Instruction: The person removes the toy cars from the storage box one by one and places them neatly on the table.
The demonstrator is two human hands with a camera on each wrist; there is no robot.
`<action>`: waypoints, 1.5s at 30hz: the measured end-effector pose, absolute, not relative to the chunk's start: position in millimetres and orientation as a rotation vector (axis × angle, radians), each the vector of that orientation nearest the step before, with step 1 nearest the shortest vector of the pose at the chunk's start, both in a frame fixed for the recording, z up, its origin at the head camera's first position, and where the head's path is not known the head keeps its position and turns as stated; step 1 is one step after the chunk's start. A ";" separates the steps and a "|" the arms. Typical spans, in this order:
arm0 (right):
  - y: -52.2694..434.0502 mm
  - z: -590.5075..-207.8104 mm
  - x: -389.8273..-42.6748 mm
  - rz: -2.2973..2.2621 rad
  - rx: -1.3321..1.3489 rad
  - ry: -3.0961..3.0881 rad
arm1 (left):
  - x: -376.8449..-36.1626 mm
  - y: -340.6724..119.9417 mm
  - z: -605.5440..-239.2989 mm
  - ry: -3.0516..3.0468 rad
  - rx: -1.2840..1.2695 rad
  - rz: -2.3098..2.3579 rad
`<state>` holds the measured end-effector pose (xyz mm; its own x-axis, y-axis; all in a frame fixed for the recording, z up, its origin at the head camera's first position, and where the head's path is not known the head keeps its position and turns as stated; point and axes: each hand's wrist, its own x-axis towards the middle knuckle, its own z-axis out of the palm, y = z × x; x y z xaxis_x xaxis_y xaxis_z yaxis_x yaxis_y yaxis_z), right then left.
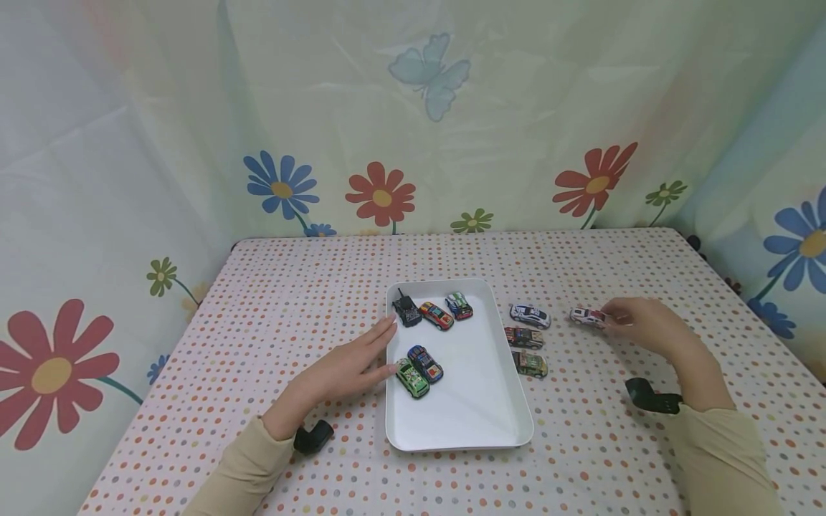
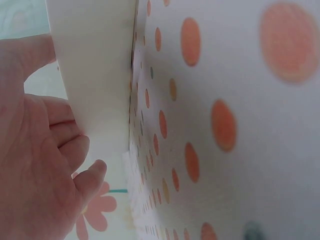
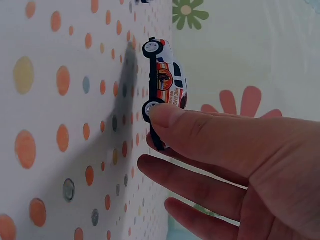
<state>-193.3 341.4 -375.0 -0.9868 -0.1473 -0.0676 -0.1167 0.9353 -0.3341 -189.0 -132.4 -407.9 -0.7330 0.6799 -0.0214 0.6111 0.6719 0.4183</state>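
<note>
A white tray [image 1: 480, 401] sits mid-table and holds several toy cars, among them a black one [image 1: 407, 311] and a green one [image 1: 411, 378]. My left hand [image 1: 351, 365] lies flat with straight fingers against the tray's left rim [image 2: 100, 75]. Right of the tray stand three more cars, the nearest to it a dark one [image 1: 523, 337]. Farther right, my right hand [image 1: 635, 324] pinches a white and red toy car [image 1: 586, 317] that stands on the cloth. The right wrist view shows thumb and fingers on the rear of that car [image 3: 167, 85].
A dotted tablecloth [image 1: 290, 301] covers the table. Flowered curtains [image 1: 387, 107] close in the back and both sides. A silver car [image 1: 530, 315] and an olive car [image 1: 530, 365] stand by the tray's right rim.
</note>
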 end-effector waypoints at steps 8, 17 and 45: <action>345.5 -381.0 -194.8 -0.510 -0.195 2.940 | -189.4 -132.4 -408.1 2.712 1.053 0.577; 336.6 -377.8 -196.7 -0.380 -0.165 2.943 | -189.2 -132.6 -407.6 2.702 1.058 0.596; 308.7 -384.7 -200.7 -0.181 -0.129 3.047 | -189.6 -132.4 -407.7 2.709 1.051 0.583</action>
<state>-200.7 308.7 -384.7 -0.9927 -0.0893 -0.0810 -0.0791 0.9894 -0.1217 -189.6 -132.4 -407.7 -0.7348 0.6779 -0.0232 0.6082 0.6737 0.4198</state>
